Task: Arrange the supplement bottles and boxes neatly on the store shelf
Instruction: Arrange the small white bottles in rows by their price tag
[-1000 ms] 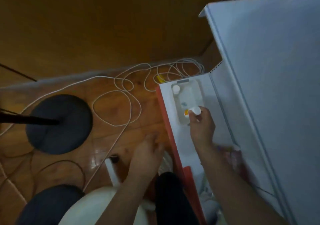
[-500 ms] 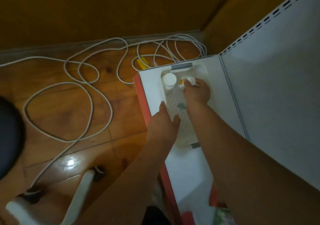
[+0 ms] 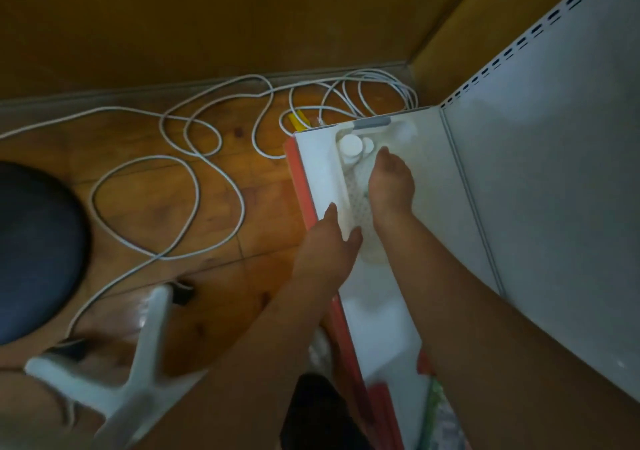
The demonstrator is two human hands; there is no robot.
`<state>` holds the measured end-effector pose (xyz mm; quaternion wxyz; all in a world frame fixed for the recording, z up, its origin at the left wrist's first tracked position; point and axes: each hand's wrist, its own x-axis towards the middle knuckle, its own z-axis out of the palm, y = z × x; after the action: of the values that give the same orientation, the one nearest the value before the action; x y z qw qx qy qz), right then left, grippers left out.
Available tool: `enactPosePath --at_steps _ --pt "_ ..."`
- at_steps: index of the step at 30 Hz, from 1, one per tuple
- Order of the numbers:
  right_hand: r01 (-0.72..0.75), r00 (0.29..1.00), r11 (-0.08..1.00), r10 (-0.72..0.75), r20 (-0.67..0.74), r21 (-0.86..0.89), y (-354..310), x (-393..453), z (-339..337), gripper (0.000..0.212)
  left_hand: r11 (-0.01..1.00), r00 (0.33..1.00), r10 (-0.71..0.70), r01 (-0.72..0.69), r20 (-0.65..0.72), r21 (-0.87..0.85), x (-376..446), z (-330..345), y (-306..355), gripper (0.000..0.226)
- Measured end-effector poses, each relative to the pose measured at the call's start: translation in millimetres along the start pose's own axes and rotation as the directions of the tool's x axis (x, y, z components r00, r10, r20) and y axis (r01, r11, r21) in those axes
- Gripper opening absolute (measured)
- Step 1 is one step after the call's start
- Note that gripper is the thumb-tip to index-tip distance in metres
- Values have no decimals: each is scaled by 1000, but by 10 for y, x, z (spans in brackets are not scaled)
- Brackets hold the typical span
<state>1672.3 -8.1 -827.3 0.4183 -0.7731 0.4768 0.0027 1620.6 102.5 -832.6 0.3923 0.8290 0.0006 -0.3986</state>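
A white shelf (image 3: 317,158) with a red front strip carries a long white tray (image 3: 341,181). At the tray's far end stand a wide white-capped bottle (image 3: 349,144) and a smaller white-capped bottle (image 3: 368,144) side by side. My right hand (image 3: 393,181) hovers over the tray, its thumb tip right next to the smaller cap; the other fingers are hidden under the hand. Lower down, my left hand (image 3: 329,241) rests with straight, spread fingers on the tray's near left rim.
The shelf's white perforated back panel (image 3: 554,172) rises on the right. Loops of white cable (image 3: 194,172) lie on the wooden floor beside a dark round base (image 3: 34,248) and a white frame (image 3: 149,345). Colourful packets (image 3: 441,415) sit at the shelf's near end.
My right hand carried the small bottle to the tray's far end beside the wide-capped bottle and now sits just behind it. My left hand came up from the floor to the tray's rim.
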Motion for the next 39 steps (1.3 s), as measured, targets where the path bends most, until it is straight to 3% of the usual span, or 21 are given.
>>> enactPosePath --at_steps 4,9,11,13,20,25,29,31,35,39 --pt "111 992 985 -117 38 136 -292 -1089 -377 37 996 996 58 -62 -60 -59 -1181 -475 -8 45" --pt "220 957 952 -253 145 212 -995 -2722 -1354 43 988 974 155 -156 -164 9 -3005 -941 167 19" --pt "291 928 924 -335 163 247 -1373 -3429 -1931 45 971 956 238 -229 -172 72 -3760 -1083 357 34" --pt "397 891 891 -432 139 222 -1705 -4124 -2574 48 937 924 346 -330 -164 118 -4511 -1216 620 50" --pt "612 791 790 -611 31 -49 -2331 -6058 -4655 61 806 798 581 -538 -158 245 -6837 -1496 1501 59" --pt "695 685 694 -718 -123 -185 -2418 -7037 -6077 60 646 646 754 -696 -120 313 -8004 -1360 2081 45" --pt "659 592 697 -713 -376 -283 -1998 -7621 -7119 61 552 565 823 -768 -59 324 -8748 -879 2372 42" --pt "620 554 720 -684 -475 -312 -1574 -7934 -7643 54 458 478 878 -834 -9 308 -9171 -499 2488 39" --pt "453 546 813 -577 -607 -365 -436 -8657 -8641 58 273 304 946 -935 114 226 -10081 468 2614 33" --pt "266 532 910 -413 -740 -317 877 -9485 -9456 57 153 172 956 -984 239 92 -10981 1704 2539 29"
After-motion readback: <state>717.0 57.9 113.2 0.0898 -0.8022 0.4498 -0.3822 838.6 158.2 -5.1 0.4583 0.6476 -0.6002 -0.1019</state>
